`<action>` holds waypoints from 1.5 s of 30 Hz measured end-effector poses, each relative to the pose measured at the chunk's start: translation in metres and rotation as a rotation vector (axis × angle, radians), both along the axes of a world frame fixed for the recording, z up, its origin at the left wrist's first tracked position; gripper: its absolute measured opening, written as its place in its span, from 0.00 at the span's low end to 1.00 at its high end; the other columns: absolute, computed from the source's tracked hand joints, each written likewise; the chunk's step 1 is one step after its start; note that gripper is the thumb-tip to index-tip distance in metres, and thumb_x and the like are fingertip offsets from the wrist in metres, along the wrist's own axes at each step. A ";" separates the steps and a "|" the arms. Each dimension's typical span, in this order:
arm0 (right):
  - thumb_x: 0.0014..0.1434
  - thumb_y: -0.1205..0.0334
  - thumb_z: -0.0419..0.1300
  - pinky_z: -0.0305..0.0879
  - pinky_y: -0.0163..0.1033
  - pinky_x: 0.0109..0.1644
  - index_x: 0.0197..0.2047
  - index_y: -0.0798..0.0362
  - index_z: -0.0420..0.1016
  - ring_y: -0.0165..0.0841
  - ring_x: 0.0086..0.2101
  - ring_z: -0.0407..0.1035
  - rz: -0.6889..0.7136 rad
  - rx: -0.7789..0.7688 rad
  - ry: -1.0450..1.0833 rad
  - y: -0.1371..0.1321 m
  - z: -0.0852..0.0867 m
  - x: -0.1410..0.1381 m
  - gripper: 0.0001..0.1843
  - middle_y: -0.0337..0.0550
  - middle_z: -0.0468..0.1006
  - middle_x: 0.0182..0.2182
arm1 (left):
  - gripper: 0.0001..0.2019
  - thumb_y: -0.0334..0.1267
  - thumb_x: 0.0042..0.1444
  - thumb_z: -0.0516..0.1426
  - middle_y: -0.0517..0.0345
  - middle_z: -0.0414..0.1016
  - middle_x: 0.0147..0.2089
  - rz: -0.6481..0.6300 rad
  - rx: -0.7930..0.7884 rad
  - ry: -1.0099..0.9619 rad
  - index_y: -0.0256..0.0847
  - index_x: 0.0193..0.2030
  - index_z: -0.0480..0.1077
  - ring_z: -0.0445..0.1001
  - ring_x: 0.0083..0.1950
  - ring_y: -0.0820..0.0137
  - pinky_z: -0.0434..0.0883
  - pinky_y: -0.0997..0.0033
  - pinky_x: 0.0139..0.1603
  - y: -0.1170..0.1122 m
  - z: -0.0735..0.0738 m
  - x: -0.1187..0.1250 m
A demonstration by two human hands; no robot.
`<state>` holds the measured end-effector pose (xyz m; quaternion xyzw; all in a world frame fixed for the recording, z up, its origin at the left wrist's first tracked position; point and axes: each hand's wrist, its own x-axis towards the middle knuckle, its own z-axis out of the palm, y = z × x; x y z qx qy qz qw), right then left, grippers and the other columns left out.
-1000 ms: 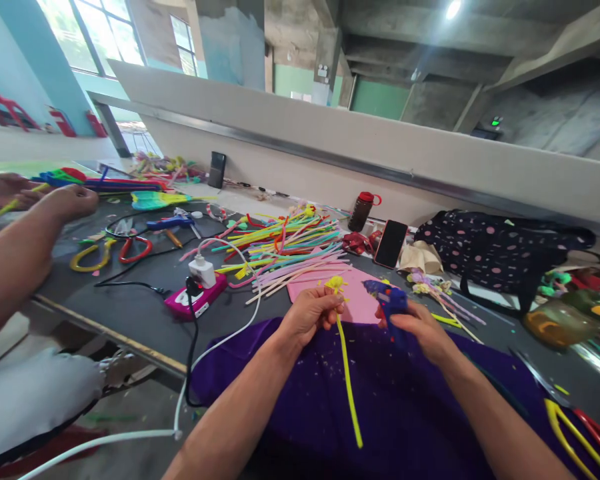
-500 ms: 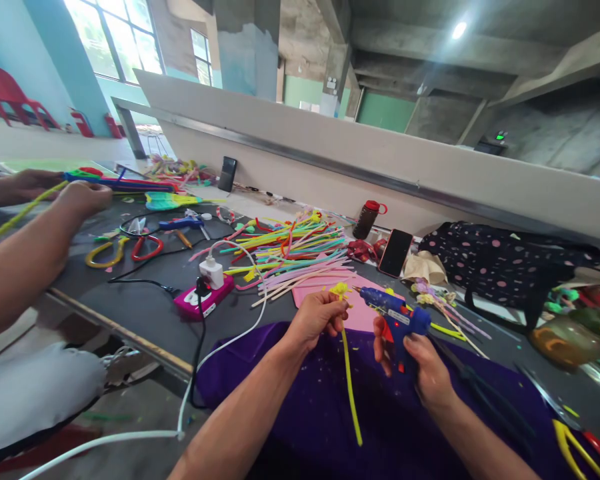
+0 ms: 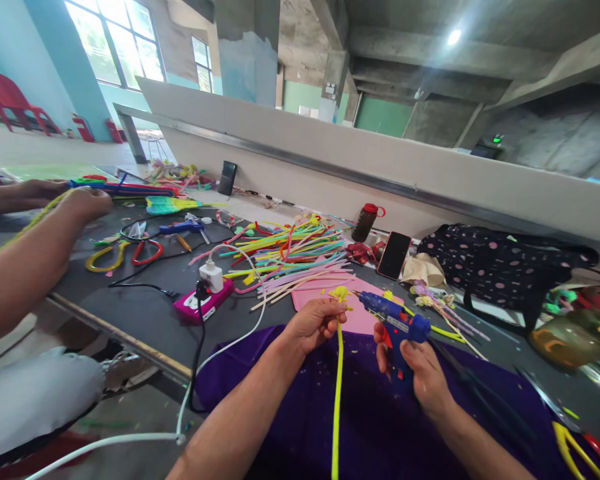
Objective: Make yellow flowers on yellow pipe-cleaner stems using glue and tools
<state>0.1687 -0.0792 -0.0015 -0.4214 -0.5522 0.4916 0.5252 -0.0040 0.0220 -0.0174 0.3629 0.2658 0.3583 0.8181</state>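
My left hand (image 3: 319, 323) pinches a yellow pipe cleaner (image 3: 337, 393) near its top, where a small yellow bunch like a flower head (image 3: 339, 293) sticks up above the fingers. The long stem hangs down over the purple cloth (image 3: 290, 413). Wrapped round the handle of a blue hot glue gun (image 3: 393, 317) is my right hand (image 3: 423, 370), its fingers by the red trigger. The gun's nozzle points left, close beside the yellow bunch; whether they touch I cannot tell. Under both lies a pink sheet (image 3: 310, 293).
Many coloured pipe cleaners (image 3: 300, 247) lie behind my hands. A pink power strip (image 3: 205, 303) with cables stands left, near scissors (image 3: 145, 252). A phone (image 3: 395, 255), a bottle (image 3: 365, 223) and a dotted bag (image 3: 510, 267) are at the right. A co-worker's hands (image 3: 83, 203) work at far left.
The yellow stem has swung to hang straighter and nearer the camera, and the bunch has tilted slightly. The glue gun stays almost in place. The co-worker's yellow strand has shifted.
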 end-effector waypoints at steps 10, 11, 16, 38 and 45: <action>0.54 0.47 0.52 0.57 0.35 0.21 0.41 0.54 0.70 0.30 0.21 0.64 -0.011 0.056 -0.053 -0.001 0.002 0.001 0.20 0.46 0.73 0.33 | 0.07 0.36 0.45 0.59 0.60 0.69 0.21 0.072 0.131 0.092 0.33 0.27 0.68 0.61 0.13 0.84 0.55 0.85 0.10 -0.003 -0.002 0.004; 0.55 0.47 0.52 0.56 0.34 0.20 0.41 0.54 0.70 0.30 0.21 0.64 -0.008 0.059 -0.069 -0.002 0.004 0.000 0.20 0.46 0.73 0.32 | 0.07 0.36 0.45 0.59 0.60 0.70 0.21 0.076 0.151 0.101 0.33 0.27 0.68 0.61 0.13 0.83 0.55 0.85 0.10 -0.004 -0.002 0.004; 0.55 0.45 0.50 0.57 0.35 0.21 0.39 0.55 0.71 0.30 0.20 0.64 0.003 0.078 -0.137 -0.004 0.008 -0.004 0.22 0.45 0.73 0.27 | 0.10 0.39 0.45 0.59 0.59 0.70 0.19 0.131 0.215 0.185 0.33 0.25 0.67 0.61 0.12 0.83 0.56 0.85 0.10 -0.007 -0.001 0.005; 0.59 0.52 0.49 0.55 0.36 0.23 0.36 0.55 0.69 0.31 0.20 0.61 -0.049 0.151 -0.324 -0.001 -0.017 0.002 0.16 0.38 0.66 0.17 | 0.08 0.37 0.43 0.58 0.59 0.71 0.20 0.211 0.271 0.299 0.35 0.24 0.65 0.65 0.13 0.79 0.58 0.83 0.10 -0.011 0.003 0.008; 0.60 0.53 0.47 0.56 0.37 0.25 0.36 0.55 0.66 0.30 0.20 0.61 -0.052 0.173 -0.394 0.002 -0.023 0.004 0.15 0.38 0.66 0.19 | 0.08 0.38 0.44 0.58 0.60 0.70 0.20 0.224 0.274 0.306 0.35 0.24 0.64 0.65 0.14 0.80 0.59 0.83 0.10 -0.011 0.003 0.009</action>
